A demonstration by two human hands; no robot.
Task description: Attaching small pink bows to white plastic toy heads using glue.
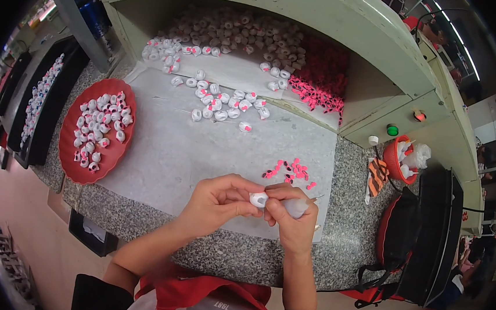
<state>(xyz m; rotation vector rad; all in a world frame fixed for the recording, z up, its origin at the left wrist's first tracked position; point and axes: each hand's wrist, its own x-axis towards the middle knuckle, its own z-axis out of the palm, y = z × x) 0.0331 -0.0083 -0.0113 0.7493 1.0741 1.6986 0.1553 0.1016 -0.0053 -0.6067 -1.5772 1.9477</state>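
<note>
Above the near edge of the work surface, my left hand (214, 203) pinches a small white rounded piece (258, 199) with a grey patch on its side. My right hand (297, 232) is closed around a small translucent squeeze bottle (297, 207), and its fingertips are close beside the white piece. The bottle's tip is hidden by the fingers. Just beyond my right hand lie several small pink pieces (298, 170) with dark spots. Farther off is a loose group of white pieces (221, 115), some with pink parts on them.
At the left, a red scalloped plate (113, 159) holds several white-and-pink pieces. A pale green shelf (392, 102) spans the back, with heaps of white pieces (240, 32) and pink pieces (317, 90) beneath. A red basket (395, 161) and a black bag (400, 231) stand at the right.
</note>
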